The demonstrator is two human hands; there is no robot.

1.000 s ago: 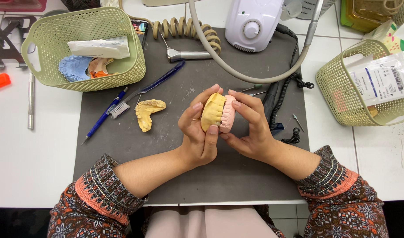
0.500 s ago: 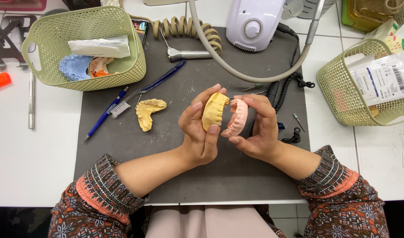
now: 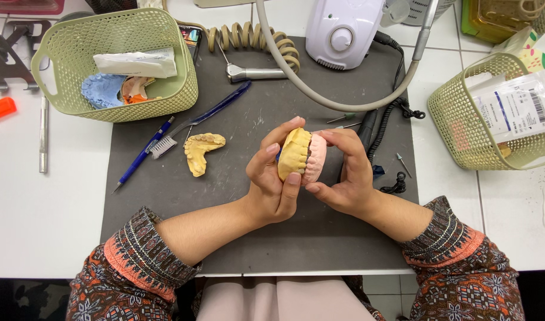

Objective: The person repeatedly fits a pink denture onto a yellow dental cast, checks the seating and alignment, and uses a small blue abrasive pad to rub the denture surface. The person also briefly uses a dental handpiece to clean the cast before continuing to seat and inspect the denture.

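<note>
Above the dark mat [image 3: 225, 249] on the counter, the left hand [image 3: 272, 178] closes its grip on a yellow plaster cast [image 3: 294, 153], while the right hand [image 3: 342, 178] grips a pink denture [image 3: 316, 157] pressed flush against it. If either grip loosens, the two pieces could slide apart and drop onto the mat, where plaster would likely chip. Counted: two casts in hand, one loose yellow cast [image 3: 202, 150], two green baskets [image 3: 165, 101], one blue toothbrush [image 3: 195, 122], one pen [image 3: 143, 156].
</note>
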